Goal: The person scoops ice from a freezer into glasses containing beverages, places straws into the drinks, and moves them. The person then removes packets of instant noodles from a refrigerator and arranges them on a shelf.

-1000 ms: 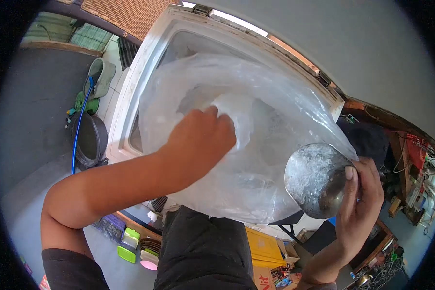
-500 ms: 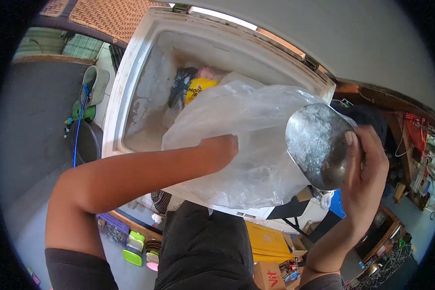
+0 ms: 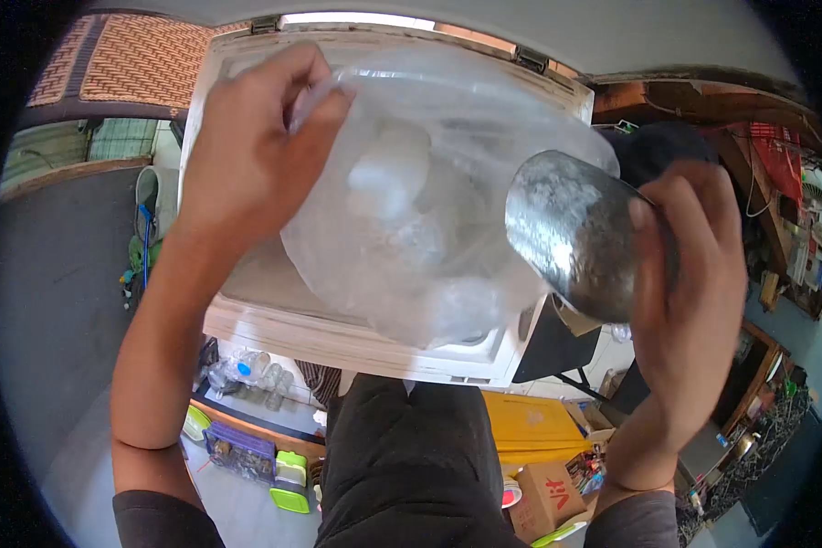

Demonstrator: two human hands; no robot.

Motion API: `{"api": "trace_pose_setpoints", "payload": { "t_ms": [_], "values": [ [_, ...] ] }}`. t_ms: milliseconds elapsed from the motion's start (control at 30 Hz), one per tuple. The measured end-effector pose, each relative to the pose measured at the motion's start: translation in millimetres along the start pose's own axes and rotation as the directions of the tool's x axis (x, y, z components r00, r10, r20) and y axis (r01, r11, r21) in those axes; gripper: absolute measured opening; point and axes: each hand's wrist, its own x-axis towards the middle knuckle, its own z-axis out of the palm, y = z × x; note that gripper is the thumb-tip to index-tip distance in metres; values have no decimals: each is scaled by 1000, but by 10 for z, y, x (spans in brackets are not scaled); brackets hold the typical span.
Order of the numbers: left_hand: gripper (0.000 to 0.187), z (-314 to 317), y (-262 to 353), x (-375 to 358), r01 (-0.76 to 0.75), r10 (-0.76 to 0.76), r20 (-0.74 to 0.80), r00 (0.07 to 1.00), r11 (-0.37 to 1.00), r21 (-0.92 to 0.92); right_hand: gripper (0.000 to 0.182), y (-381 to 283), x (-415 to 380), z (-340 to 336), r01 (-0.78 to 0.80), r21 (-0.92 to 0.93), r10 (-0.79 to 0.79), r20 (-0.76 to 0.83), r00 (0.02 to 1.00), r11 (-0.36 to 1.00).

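Your left hand (image 3: 251, 146) is up at the far-left rim of the large, translucent plastic bag (image 3: 324, 215), its fingers narrow, pinching the film between thumb and fingertips. The bag hangs open over the white, worn-edged chest freezer (image 3: 365, 352), covering much of its opening; whether it touches the inside, you cannot tell from here. Whitish, rounded lumps (image 3: 388, 173) show in the bag, blurred. Your right hand (image 3: 694, 265) holds the rounded, silver metal scoop (image 3: 566, 237) by its right side, fingers closed on it, thumb on the near face. The scoop is tilted, its surface mottled with pale patches, and it overlaps the bag's right side in view; contact between them is unclear. Below the freezer, your black trousers (image 3: 411, 466) stand between a purple plastic container (image 3: 239, 452) with a green-lidded box (image 3: 289, 479) on the left, and a flat yellow box (image 3: 530, 425) and a brown cardboard carton (image 3: 548, 498) with red lettering on the right.
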Motion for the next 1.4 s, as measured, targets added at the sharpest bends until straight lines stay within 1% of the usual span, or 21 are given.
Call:
{"api": "trace_pose_setpoints", "payload": {
  "t_ms": [33,100,133,167,200,233,300,400,467,533,600,667,700,767,800,867,900,1000,1233,1300,1400],
  "values": [
    [15,-15,11,20,8,-9,-3,1000,999,-33,11,-77,-22,-73,17,1,-17,40,999,1000],
    [17,-31,36,17,13,-13,-9,1000,998,-61,15,-413,-105,-82,-300,152,222,387,895,942],
    [19,-26,76,9,26,-25,26,999,998,-52,22,-525,-110,31,-175,263,56,403,913,949],
    [20,-23,110,4,35,-32,62,998,998,-44,22,-629,-80,290,8,224,-96,389,916,975],
    [20,-18,121,-10,22,-19,67,998,999,-50,22,-782,-56,625,-36,259,-46,304,952,965],
    [21,-7,117,-23,-20,21,55,998,1000,-16,26,-834,-4,962,-37,273,-59,335,941,961],
    [21,29,144,-37,-78,77,64,995,997,12,35,-781,269,1601,-232,257,52,558,828,938],
    [24,14,129,-31,-12,12,2,1000,992,-126,35,-702,320,2430,-303,143,204,470,859,942],
    [18,31,106,-40,32,-19,99,995,991,-127,40,-684,260,3132,-340,52,273,489,828,939],
    [15,41,129,-48,45,-27,107,994,985,-168,46,-622,123,3765,-545,95,535,114,837,833],
    [16,8,163,-88,82,-59,116,991,976,-201,46,-499,190,3831,-629,173,612,145,777,758],
    [33,-22,238,-104,273,-269,49,962,942,-196,46,-412,313,3860,-659,229,635,176,752,717],
    [33,11,198,-108,268,-259,74,963,943,-196,46,-396,372,3887,-664,246,643,169,747,706],
    [43,25,90,-120,108,-110,-74,991,993,-39,46,-419,455,3923,-668,278,655,151,740,691],
    [43,18,144,-100,101,-103,-60,993,994,-39,46,-433,486,3926,-666,292,656,145,741,687],
    [48,-34,285,-41,261,-263,19,965,963,59,46,-462,530,3927,-663,319,656,147,741,677],
    [48,-48,198,-32,254,-256,25,966,965,65,46,-469,557,3922,-662,335,655,152,741,671],
    [48,-135,-44,54,2,27,163,986,984,-179,46,-508,585,3913,-666,368,661,160,733,649],
    [34,-145,207,333,-311,359,469,807,933,-179,46,-668,580,3927,-683,430,672,208,711,590],
    [31,-107,227,308,-284,368,496,787,929,-240,46,-701,580,3933,-689,438,669,230,707,577],
    [27,-194,118,319,8,244,468,849,881,-473,46,-748,614,3912,-692,455,662,256,705,561]
  ]
}}
